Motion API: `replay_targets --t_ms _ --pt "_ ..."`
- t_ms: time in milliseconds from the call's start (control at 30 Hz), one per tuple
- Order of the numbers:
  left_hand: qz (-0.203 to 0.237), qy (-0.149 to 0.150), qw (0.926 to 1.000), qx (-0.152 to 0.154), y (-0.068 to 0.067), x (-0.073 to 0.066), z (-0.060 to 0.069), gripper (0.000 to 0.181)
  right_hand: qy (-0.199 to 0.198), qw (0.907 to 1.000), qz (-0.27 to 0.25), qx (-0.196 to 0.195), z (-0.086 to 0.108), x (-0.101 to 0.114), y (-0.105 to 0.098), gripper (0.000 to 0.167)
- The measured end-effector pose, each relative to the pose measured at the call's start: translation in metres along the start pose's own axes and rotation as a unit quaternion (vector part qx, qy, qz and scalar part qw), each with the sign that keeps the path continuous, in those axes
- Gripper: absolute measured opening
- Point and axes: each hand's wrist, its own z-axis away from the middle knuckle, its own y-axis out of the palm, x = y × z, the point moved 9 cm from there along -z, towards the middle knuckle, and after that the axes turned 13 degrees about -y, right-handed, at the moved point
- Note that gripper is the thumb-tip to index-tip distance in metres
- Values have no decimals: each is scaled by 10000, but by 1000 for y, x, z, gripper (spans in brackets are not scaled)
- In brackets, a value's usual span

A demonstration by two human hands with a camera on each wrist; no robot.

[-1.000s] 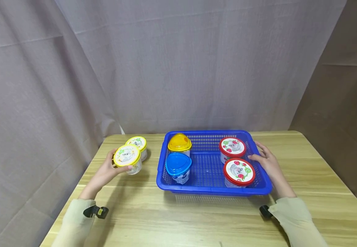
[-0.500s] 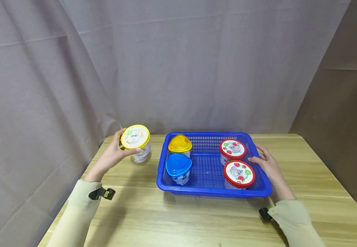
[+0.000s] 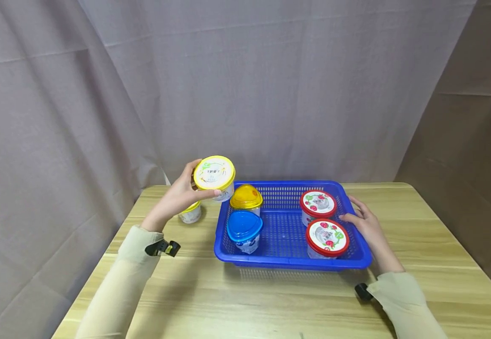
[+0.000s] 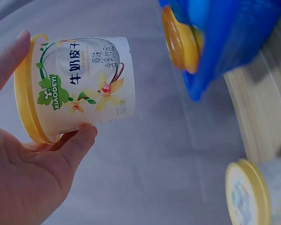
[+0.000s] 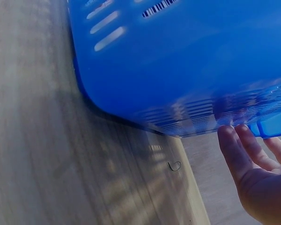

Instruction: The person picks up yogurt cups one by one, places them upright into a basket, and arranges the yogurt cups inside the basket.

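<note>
My left hand holds a yellow-lidded yogurt cup by its sides, raised beside the back left corner of the blue basket. In the left wrist view, the cup shows a printed label with flowers, and the thumb and fingers grip it near the lid. A second yellow-lidded cup stands on the table, partly hidden behind the left hand. At the basket's right side, my right hand grips the rim, thumb on top; its fingers touch the outer wall in the right wrist view.
Inside the basket, a cup with a domed yellow lid and one with a blue lid stand left. Two red-lidded cups stand right. A grey curtain hangs behind the wooden table.
My left hand has lifted the yellow-lidded yogurt cup and carried it right, from in front of the second cup toward the basket's back left corner. My right hand stays on the basket's rim.
</note>
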Motion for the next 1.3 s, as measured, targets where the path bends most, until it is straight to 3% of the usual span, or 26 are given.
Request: replay_targets --t_ms 333,533,1033,1300 --pt "-208 167 9990 355 42 -52 -10 107 72 9999 -89 18 2 2 1 83" --pt "-289 261 9983 435 62 -68 -18 105 84 10000 -44 10 1 2 4 82" --pt "-242 62 9989 389 116 -74 -45 101 -65 9997 -216 34 0 6 2 83" --pt "-20 -433 9968 677 146 -63 -59 102 -54 9996 -267 53 2 7 3 83"
